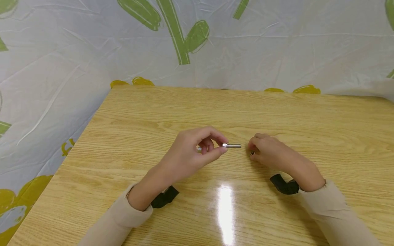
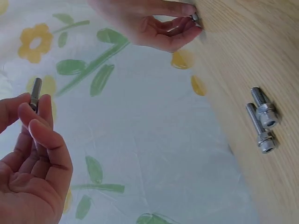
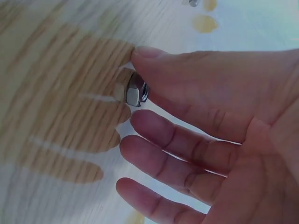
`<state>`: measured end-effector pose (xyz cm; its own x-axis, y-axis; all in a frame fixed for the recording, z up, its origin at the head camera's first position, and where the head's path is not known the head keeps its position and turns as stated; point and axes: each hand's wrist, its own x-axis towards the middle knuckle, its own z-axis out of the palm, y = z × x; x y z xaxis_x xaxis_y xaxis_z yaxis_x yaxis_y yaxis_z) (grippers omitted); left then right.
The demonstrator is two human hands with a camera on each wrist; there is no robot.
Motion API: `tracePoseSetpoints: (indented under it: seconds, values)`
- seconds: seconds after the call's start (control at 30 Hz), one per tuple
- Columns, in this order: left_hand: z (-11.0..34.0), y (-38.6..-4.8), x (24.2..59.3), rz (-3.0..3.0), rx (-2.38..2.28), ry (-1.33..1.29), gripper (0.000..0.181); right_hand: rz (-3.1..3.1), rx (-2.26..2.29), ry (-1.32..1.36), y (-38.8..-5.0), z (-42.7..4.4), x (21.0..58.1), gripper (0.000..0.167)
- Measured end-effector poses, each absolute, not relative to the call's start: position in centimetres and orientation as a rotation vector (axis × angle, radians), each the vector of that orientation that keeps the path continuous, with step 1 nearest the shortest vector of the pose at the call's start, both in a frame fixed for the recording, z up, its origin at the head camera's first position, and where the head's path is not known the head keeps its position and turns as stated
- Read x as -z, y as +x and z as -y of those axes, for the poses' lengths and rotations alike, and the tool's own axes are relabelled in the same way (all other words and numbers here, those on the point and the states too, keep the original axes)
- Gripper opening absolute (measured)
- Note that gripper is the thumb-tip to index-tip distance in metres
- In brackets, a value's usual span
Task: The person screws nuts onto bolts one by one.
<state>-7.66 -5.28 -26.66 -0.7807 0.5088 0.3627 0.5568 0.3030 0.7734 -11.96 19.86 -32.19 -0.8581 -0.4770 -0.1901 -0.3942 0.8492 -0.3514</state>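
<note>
My left hand pinches a silver bolt by its head end between thumb and fingertip. The bolt's threaded shank points right, toward the other hand. Low over the table, my right hand has thumb and fingertip at a small hex nut, which seems to touch the tabletop. Its remaining fingers spread loosely beside the nut. Two socket-head bolts with nuts threaded on them lie side by side on the table in the left wrist view. The left hand mostly hides them in the head view.
The wood-grain table has a glossy top with a bright light reflection below the hands. A pale cloth with green and yellow plant prints hangs behind and to the left. Black straps sit at both wrists.
</note>
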Motion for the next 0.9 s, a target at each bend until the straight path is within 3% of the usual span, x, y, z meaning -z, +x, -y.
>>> tracePoseSetpoints:
  seconds: [0.9]
  values:
    - [5.52, -6.73, 25.83, 2.347, 1.561, -1.008, 0.011, -2.721, 0.417, -0.648, -12.15, -19.61, 32.42, 0.006]
